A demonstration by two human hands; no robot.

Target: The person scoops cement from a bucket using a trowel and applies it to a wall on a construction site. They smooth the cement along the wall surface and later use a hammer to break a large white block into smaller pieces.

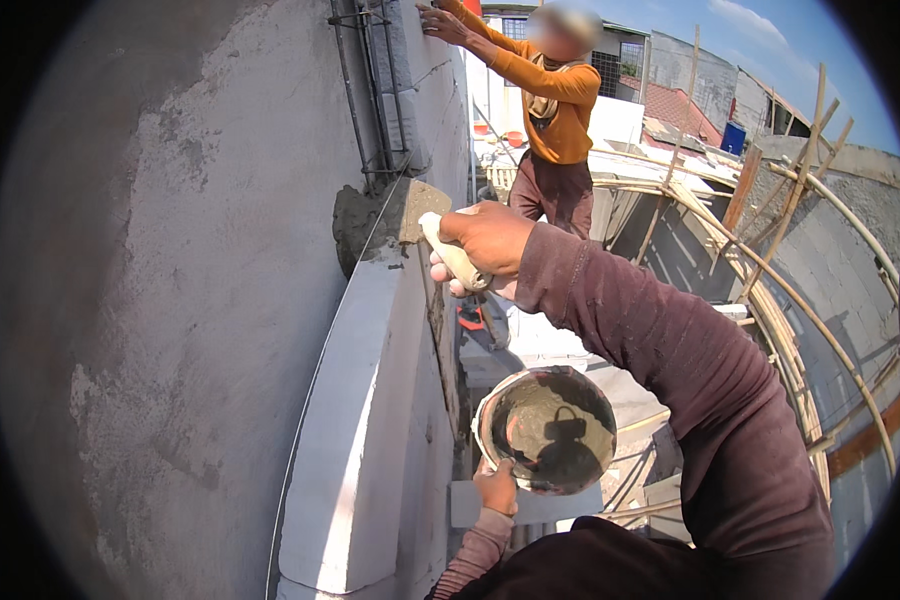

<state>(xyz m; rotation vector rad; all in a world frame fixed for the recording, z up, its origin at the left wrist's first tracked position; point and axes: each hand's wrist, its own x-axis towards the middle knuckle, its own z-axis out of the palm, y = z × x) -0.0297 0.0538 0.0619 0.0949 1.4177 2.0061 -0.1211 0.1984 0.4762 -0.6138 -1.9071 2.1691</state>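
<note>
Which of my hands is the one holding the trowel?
Your right hand, the upper one. It grips the trowel by its pale handle, beside the grey mortar, while your left hand, lower down, grips the bucket at its rim.

1 fisheye view looks down and forward from the person's head, near the left hand (497,488) and right hand (495,238), facing along the white block wall (335,430), a red tiled roof (678,112) far off.

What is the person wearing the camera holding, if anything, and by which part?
The right hand grips a trowel by its pale handle; the left hand holds a round bucket by its rim.
</note>
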